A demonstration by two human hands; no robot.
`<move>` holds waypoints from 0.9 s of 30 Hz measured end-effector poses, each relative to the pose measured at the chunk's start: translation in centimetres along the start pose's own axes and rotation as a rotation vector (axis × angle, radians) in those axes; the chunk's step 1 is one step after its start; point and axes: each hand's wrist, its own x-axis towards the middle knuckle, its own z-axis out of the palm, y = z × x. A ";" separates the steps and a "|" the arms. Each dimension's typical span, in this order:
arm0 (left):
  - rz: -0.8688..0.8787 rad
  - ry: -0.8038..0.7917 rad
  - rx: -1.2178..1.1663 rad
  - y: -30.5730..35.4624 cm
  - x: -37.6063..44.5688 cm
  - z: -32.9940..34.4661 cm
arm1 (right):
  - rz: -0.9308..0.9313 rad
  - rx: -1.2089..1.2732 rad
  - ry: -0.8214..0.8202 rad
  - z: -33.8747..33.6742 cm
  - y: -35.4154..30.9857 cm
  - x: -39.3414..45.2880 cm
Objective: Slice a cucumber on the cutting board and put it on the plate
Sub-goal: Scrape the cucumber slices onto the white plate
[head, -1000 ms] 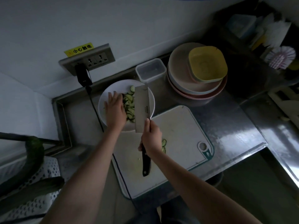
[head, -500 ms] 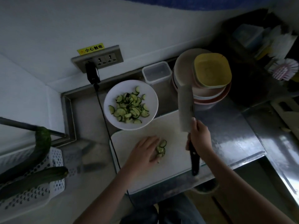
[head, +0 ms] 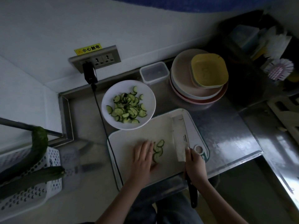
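Steel counter [head: 226, 138] bears cutting board [head: 134, 138], plate [head: 148, 97].

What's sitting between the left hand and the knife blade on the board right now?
A small cluster of cucumber slices lies there on the cutting board, touching the left hand; bare board separates them from the knife. Head view shows it.
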 end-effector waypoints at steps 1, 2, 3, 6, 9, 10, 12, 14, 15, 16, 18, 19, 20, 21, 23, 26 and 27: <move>-0.070 0.029 -0.013 -0.1 0.1 0.0 | -0.013 0.002 0.010 0.2 0.4 0.0; -0.121 0.055 -0.032 -0.2 0.2 -0.1 | -0.024 -0.013 0.025 0.4 0.8 -0.1; -0.146 0.077 -0.050 -0.3 0.2 -0.3 | -0.039 -0.024 0.035 0.6 1.1 -0.1; -0.160 0.115 -0.115 0.1 0.4 -0.5 | -0.047 -0.008 0.017 1.2 1.3 -0.8; -0.254 0.154 -0.242 0.7 1.1 -0.2 | -0.028 -0.005 -0.002 2.1 1.4 -1.7; -0.268 0.155 -0.276 1.0 1.2 0.0 | -0.013 0.006 -0.008 2.4 1.5 -2.0; -0.238 0.108 -0.300 2.1 1.3 0.4 | 0.007 0.023 -0.014 3.3 1.6 -2.7; -0.185 0.025 -0.313 3.8 1.5 0.8 | -0.020 0.001 -0.008 4.1 1.6 -3.6; -0.172 -0.002 -0.318 4.7 1.6 1.0 | -0.034 -0.008 -0.015 4.5 1.6 -3.9; -0.170 -0.016 -0.329 5.4 1.7 1.1 | -0.037 0.002 -0.025 4.8 1.5 -4.2; -0.176 -0.011 -0.378 5.9 1.8 1.3 | -0.033 0.062 -0.052 5.2 1.2 -4.5; -0.184 0.009 -0.408 5.8 1.7 1.2 | -0.038 0.085 -0.073 5.2 1.1 -4.6; -0.193 0.042 -0.450 5.6 1.6 1.2 | -0.047 0.098 -0.100 5.2 0.8 -4.6; -0.194 0.062 -0.506 5.4 1.4 1.0 | -0.054 0.106 -0.129 5.2 0.5 -4.6; -0.183 0.098 -0.587 5.1 1.5 0.4 | -0.058 0.127 -0.167 5.3 -0.3 -4.6; -0.146 0.168 -0.557 4.2 3.4 -0.7 | -0.080 0.176 -0.162 5.5 -2.3 -4.2; -0.136 0.189 -0.544 3.8 4.4 -1.2 | -0.079 0.202 -0.163 5.5 -3.3 -3.9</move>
